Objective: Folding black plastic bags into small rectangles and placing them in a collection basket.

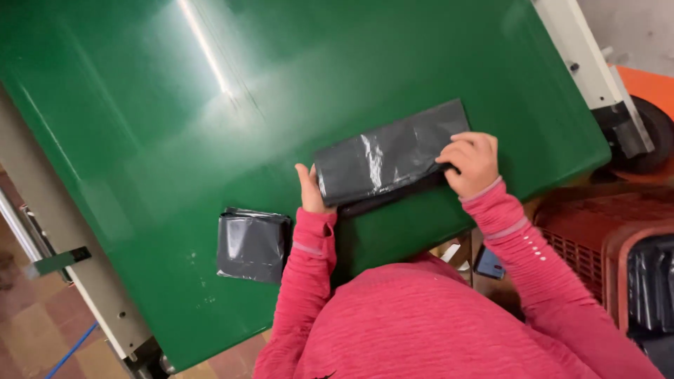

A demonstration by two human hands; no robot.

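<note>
While both arms in pink sleeves reach forward over the green table (161, 140), each hand works at one end of a dark grey plastic bag (390, 151) that lies folded into a long strip on the table top, close to the near edge. The left hand (310, 191) stands on its side against the left end of the strip. Its fingers are mostly straight and kept together, with the thumb up, and it touches the edge of the bag without closing around it. The right hand (472, 163) is at the right end of the strip. Its fingers are curled and bent down, and they press on the plastic there; the fingertips seem to tuck under or pinch the edge, but I cannot tell for sure, because the knuckles hide them.

Just beside the left forearm, a second grey bag, already folded (253, 244) into a small square packet, lies flat on the table. It is apart from the long strip and no hand touches it.

On the right side, below the table edge, a reddish-brown plastic crate (597, 231) stands on the floor. Inside its right part some dark, shiny plastic material (649, 281) is visible, probably more bags, though the picture does not show it clearly. Between the crate and the person, a small blue object (489, 264) lies lower down.
</note>
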